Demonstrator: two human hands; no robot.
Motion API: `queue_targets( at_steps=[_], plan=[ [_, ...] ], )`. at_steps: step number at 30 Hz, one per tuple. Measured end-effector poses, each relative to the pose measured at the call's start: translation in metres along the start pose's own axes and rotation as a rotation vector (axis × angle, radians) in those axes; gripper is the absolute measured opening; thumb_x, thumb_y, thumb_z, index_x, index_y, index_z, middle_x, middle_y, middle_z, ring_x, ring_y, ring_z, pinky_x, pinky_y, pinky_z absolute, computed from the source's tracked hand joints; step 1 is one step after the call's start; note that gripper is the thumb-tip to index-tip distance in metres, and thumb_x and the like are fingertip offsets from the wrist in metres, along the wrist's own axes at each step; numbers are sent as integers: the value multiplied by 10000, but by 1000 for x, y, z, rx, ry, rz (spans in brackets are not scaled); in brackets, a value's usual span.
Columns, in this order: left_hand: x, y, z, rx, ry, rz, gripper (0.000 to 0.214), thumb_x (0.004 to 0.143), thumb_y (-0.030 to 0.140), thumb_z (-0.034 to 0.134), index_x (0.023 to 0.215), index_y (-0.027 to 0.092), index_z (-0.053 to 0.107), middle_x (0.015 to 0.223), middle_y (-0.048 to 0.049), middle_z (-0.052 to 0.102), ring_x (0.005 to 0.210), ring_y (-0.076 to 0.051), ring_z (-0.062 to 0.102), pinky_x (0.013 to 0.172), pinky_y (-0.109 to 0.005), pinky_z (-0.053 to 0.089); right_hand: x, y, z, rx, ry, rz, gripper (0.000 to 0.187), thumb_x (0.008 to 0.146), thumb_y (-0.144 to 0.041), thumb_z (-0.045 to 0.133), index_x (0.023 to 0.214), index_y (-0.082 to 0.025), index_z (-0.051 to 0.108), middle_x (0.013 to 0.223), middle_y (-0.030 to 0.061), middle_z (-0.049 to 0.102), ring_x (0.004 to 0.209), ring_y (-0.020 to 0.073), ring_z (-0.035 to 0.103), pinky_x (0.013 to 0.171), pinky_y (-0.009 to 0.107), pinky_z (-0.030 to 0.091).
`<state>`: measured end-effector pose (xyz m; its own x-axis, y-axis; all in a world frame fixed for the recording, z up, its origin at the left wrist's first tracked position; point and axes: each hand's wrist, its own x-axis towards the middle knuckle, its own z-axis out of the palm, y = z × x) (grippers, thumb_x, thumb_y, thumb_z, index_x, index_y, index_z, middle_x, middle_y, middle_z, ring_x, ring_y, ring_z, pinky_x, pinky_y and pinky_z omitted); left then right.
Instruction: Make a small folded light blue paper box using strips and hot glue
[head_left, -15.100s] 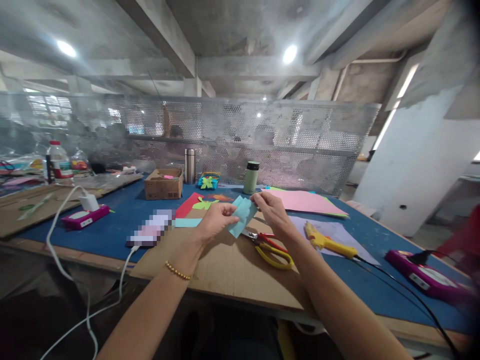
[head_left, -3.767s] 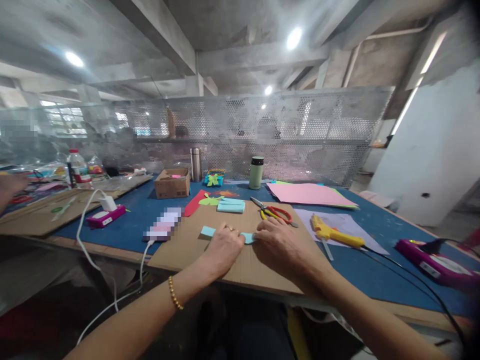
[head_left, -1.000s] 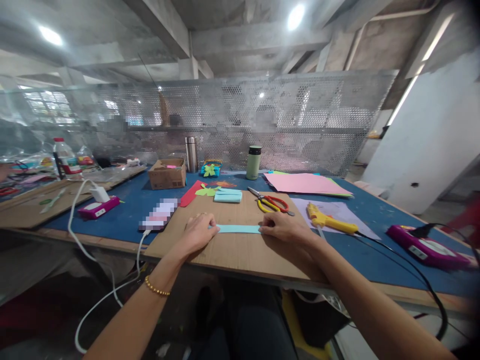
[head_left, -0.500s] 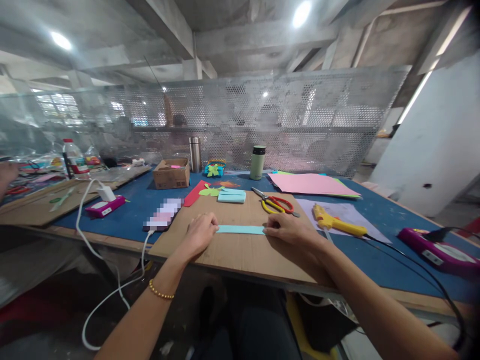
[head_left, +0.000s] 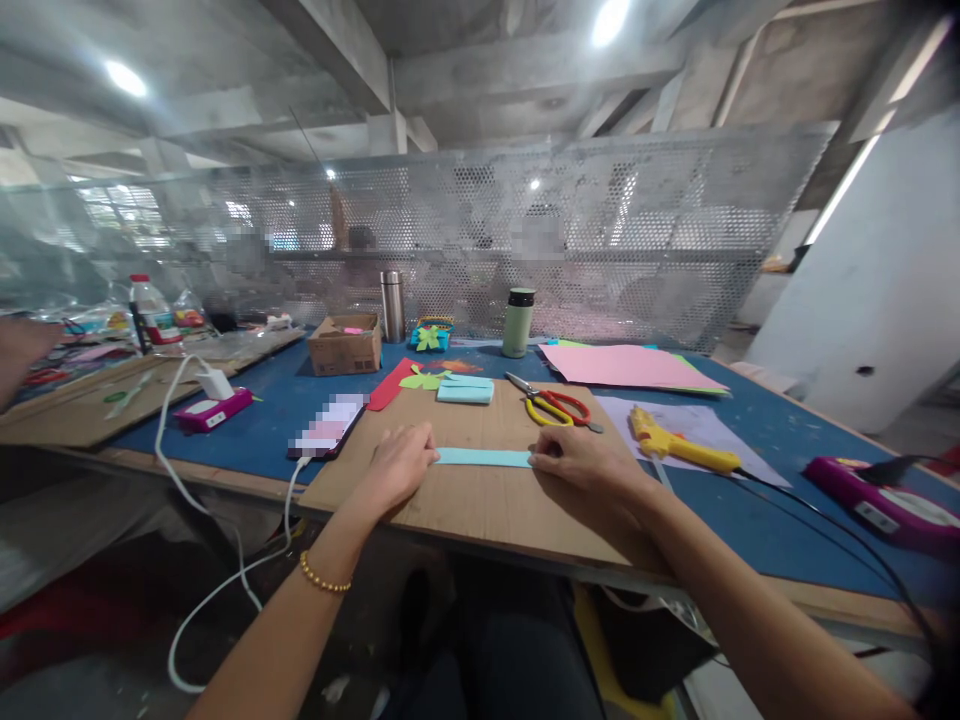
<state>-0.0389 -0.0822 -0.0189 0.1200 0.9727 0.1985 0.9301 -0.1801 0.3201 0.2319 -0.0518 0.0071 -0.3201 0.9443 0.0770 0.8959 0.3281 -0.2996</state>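
A light blue paper strip lies across the cardboard sheet, stretched between my two hands. My left hand pinches its left end, fingers closed. At the other end, my right hand grips the strip between thumb and fingers. Just beyond it are scissors with red and yellow handles. A folded light blue paper piece rests behind the strip, beside a green paper leaf shape and a red paper piece.
To the right, a yellow glue gun lies on lilac paper. Behind are stacked coloured sheets, a green tumbler, a steel flask and a cardboard box. A phone with a white cable sits left. Another person's hand shows far left.
My hands and the strip hold the same place on the cardboard. The view has shifted very slightly. The other person's hand at far left has moved rightward.
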Motion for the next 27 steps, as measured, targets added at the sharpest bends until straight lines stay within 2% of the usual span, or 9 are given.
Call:
queue_targets(
  at_steps=[4, 7, 10, 12, 18, 21, 23, 25, 27],
  plan=[
    [-5, 10, 8, 285, 148, 90, 128, 913, 167, 533, 1010, 193, 613, 984, -110, 628, 941, -267, 555, 789, -383, 365, -1, 7, 4, 18, 35, -33, 82, 814, -272, 600, 807, -200, 640, 811, 35, 702, 732, 165, 617, 618, 253, 392],
    [-11, 22, 10, 514, 265, 306, 349, 930, 100, 470, 1213, 268, 585, 1024, -112, 580, 940, -245, 524, 777, -361, 351, -2, 10, 6, 33, 45, -39, 93, 807, -284, 602, 833, -200, 632, 821, 31, 699, 733, 162, 612, 618, 250, 393],
    [-11, 27, 9, 599, 207, 551, 503, 963, 131, 443, 1398, 384, 440, 986, -80, 568, 884, -215, 524, 748, -330, 336, -3, 12, 9, 63, 59, -39, 107, 802, -292, 608, 845, -195, 627, 821, 29, 691, 718, 158, 602, 609, 250, 395],
    [-8, 26, 9, 620, 141, 635, 557, 975, 149, 436, 1447, 434, 362, 966, -69, 570, 853, -205, 536, 732, -321, 328, -1, 14, 12, 73, 81, -64, 108, 799, -287, 609, 849, -193, 629, 817, 29, 686, 713, 159, 596, 606, 252, 398],
    [-1, 20, 8, 621, 90, 681, 597, 962, 144, 453, 1469, 436, 332, 974, -66, 587, 834, -194, 559, 707, -307, 331, 0, 36, 18, 88, 172, -126, 130, 782, -158, 545, 833, -190, 661, 806, 34, 673, 720, 160, 606, 647, 265, 442],
    [-2, 21, 6, 619, 83, 689, 599, 964, 128, 434, 1476, 423, 334, 967, -68, 589, 808, -190, 563, 695, -303, 339, -16, 36, 12, 80, 413, -125, 158, 803, -164, 541, 890, -171, 673, 899, 76, 661, 731, 176, 610, 690, 313, 491],
    [-3, 22, 6, 623, 78, 688, 605, 964, 118, 432, 1477, 424, 334, 955, -67, 592, 793, -189, 564, 689, -300, 345, -32, 23, 9, 55, 565, -218, 202, 844, -171, 526, 984, -174, 672, 1020, 109, 653, 856, 213, 628, 781, 370, 515],
    [-3, 23, 7, 622, 79, 683, 611, 965, 125, 440, 1480, 431, 323, 956, -66, 596, 796, -191, 567, 689, -297, 355, -46, 4, 10, -23, 548, -403, 249, 903, -170, 479, 1066, -184, 666, 1129, 130, 645, 1059, 254, 603, 913, 428, 492],
    [-4, 23, 8, 616, 91, 678, 612, 968, 157, 458, 1489, 436, 301, 974, -72, 600, 825, -201, 574, 697, -296, 369, -56, -16, 16, -109, 417, -469, 266, 936, -239, 495, 1150, -181, 642, 1236, 141, 627, 1132, 263, 585, 977, 449, 471]
  ],
)
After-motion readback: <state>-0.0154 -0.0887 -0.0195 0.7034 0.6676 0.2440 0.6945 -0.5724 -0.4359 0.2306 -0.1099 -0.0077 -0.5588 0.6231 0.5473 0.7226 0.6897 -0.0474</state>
